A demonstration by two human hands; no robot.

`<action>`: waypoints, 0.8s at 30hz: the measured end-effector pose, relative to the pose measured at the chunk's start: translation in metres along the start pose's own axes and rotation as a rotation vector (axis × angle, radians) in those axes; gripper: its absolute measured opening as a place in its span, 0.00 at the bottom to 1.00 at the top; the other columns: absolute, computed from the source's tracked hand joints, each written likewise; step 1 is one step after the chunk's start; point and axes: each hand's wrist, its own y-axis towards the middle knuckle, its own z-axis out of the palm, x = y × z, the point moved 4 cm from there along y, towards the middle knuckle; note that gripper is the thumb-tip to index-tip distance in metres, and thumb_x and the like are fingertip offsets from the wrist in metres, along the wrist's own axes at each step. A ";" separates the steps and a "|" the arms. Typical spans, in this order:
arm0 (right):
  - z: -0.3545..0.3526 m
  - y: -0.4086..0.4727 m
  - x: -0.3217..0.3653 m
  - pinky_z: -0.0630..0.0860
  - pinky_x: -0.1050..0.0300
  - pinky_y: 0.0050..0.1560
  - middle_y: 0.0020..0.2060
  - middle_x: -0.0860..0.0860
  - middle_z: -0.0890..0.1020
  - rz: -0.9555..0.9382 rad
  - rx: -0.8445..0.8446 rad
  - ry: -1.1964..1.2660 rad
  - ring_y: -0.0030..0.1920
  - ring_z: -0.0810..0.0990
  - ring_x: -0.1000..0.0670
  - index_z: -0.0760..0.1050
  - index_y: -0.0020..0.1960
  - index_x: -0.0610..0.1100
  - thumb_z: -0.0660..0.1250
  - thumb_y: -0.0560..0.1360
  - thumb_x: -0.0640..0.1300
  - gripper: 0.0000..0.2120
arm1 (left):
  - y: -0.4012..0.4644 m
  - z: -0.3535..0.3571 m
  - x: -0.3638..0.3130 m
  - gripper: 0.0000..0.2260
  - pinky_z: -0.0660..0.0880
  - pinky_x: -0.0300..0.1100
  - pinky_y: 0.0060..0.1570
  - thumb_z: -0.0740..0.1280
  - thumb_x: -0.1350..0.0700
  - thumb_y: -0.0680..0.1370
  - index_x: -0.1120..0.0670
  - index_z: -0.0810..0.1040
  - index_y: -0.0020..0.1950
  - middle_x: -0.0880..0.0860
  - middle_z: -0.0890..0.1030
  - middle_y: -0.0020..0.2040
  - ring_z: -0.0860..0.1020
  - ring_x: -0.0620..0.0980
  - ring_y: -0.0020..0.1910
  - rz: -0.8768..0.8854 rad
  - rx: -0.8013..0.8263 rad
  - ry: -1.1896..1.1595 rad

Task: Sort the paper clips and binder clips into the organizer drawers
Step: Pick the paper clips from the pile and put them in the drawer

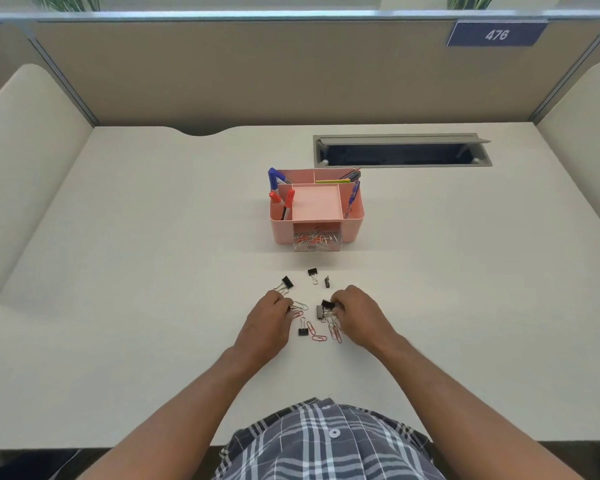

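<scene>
Paper clips (red, silver) scattered, left hand pinching some, right hand gripping binder clip

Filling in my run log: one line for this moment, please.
left hand: on paper clips | right hand: at binder clip | drawer: open, holds clips

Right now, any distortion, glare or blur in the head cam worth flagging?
Head view: strong wide-angle bowing, the desk edges and partition splay outward; lighting even, shadows soft, no glare; paper clips in the clear drawer and by both hands are too small to count.
</scene>
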 end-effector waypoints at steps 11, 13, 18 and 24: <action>0.001 0.000 0.007 0.74 0.54 0.53 0.55 0.51 0.74 -0.082 0.025 0.020 0.57 0.73 0.50 0.76 0.63 0.50 0.63 0.78 0.45 0.14 | -0.001 -0.007 0.005 0.09 0.72 0.40 0.46 0.65 0.60 0.79 0.59 0.78 0.59 0.52 0.75 0.51 0.76 0.51 0.47 -0.106 -0.102 -0.032; 0.000 0.002 0.004 0.73 0.55 0.50 0.53 0.49 0.75 -0.066 -0.004 0.026 0.55 0.74 0.47 0.78 0.60 0.48 0.62 0.78 0.43 0.12 | -0.001 -0.007 0.007 0.09 0.72 0.41 0.44 0.66 0.59 0.79 0.58 0.79 0.57 0.52 0.75 0.50 0.76 0.52 0.46 -0.122 -0.109 -0.015; -0.006 0.004 -0.004 0.72 0.54 0.48 0.49 0.49 0.76 -0.026 -0.036 0.014 0.50 0.76 0.46 0.77 0.54 0.45 0.62 0.78 0.44 0.08 | -0.002 -0.007 0.010 0.08 0.73 0.42 0.43 0.68 0.59 0.77 0.58 0.79 0.55 0.53 0.75 0.49 0.76 0.53 0.45 -0.127 -0.123 0.013; -0.008 0.002 -0.006 0.74 0.52 0.51 0.51 0.48 0.78 0.011 -0.082 0.035 0.52 0.78 0.45 0.76 0.59 0.44 0.60 0.80 0.43 0.11 | -0.001 -0.009 0.015 0.07 0.73 0.43 0.41 0.68 0.61 0.76 0.59 0.79 0.54 0.53 0.75 0.47 0.75 0.53 0.44 -0.133 -0.134 0.031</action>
